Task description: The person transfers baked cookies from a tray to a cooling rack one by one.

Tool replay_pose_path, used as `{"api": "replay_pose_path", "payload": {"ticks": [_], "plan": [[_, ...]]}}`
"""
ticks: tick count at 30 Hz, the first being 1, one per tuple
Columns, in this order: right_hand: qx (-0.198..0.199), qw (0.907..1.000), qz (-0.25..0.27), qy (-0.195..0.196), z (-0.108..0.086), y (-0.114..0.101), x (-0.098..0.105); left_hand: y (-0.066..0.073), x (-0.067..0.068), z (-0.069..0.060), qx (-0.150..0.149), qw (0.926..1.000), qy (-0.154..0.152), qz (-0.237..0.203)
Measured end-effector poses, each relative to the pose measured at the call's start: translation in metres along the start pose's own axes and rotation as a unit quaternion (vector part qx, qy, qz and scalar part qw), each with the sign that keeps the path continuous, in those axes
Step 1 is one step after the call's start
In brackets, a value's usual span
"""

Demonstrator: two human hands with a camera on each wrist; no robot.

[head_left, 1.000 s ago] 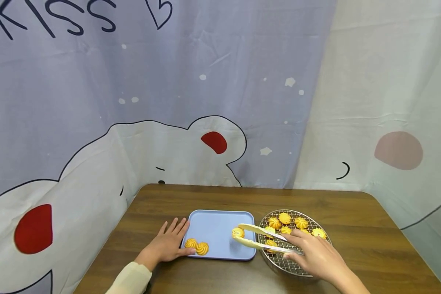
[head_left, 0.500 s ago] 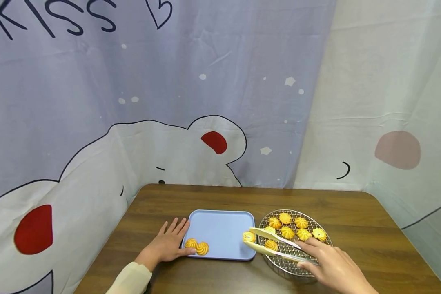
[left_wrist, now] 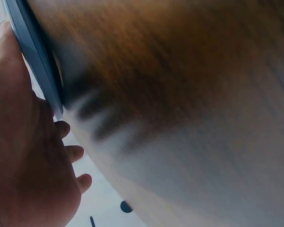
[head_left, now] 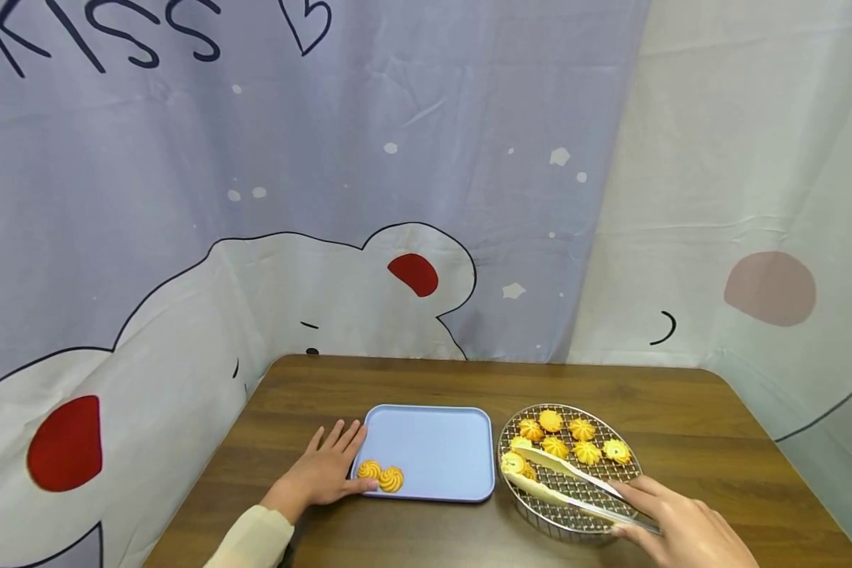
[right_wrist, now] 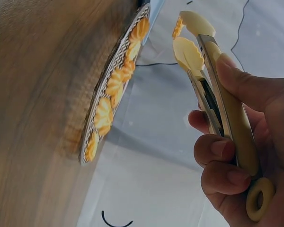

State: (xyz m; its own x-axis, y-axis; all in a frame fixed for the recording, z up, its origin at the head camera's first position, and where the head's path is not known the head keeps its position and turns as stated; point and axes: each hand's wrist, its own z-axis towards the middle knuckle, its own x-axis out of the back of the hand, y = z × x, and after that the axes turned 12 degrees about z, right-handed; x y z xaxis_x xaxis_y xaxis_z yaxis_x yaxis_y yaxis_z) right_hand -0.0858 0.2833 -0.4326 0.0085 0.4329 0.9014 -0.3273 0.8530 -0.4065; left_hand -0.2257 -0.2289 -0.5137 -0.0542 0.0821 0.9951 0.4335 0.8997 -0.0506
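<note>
My right hand grips a pair of cream-tipped metal tongs. Between the tong tips is a round piped butter cookie, raised above the left part of a round wire rack; in the right wrist view only an edge of that cookie shows. Several golden swirled cookies lie on the rack. My left hand rests at the left end of a light blue tray, fingers spread and thumb along its near-left corner. Two swirled cookies sit side by side in that corner.
Tray and rack stand next to each other on a brown wooden table, a narrow gap between them. A printed curtain hangs right behind the table and along its sides.
The tongs, with the cookie still between their tips, have travelled right from above the tray to above the rack. My left hand and the tray have stayed in place.
</note>
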Motion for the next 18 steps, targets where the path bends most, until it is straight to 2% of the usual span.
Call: {"api": "replay_pose_path", "payload": {"ticks": [9,14,18], "plan": [[-0.04,0.9979,0.032,-0.039,-0.009,0.019,0.0,0.0,0.001,-0.001,0.001,1.0,-0.005,0.001],[-0.093,0.992,0.042,-0.074,-0.008,0.029,0.001,0.0,0.0,0.0,0.001,0.9999,-0.01,0.002],[-0.119,0.9884,0.045,-0.084,-0.01,0.035,0.003,-0.001,0.0,0.0,0.001,0.9999,-0.01,0.001]]}}
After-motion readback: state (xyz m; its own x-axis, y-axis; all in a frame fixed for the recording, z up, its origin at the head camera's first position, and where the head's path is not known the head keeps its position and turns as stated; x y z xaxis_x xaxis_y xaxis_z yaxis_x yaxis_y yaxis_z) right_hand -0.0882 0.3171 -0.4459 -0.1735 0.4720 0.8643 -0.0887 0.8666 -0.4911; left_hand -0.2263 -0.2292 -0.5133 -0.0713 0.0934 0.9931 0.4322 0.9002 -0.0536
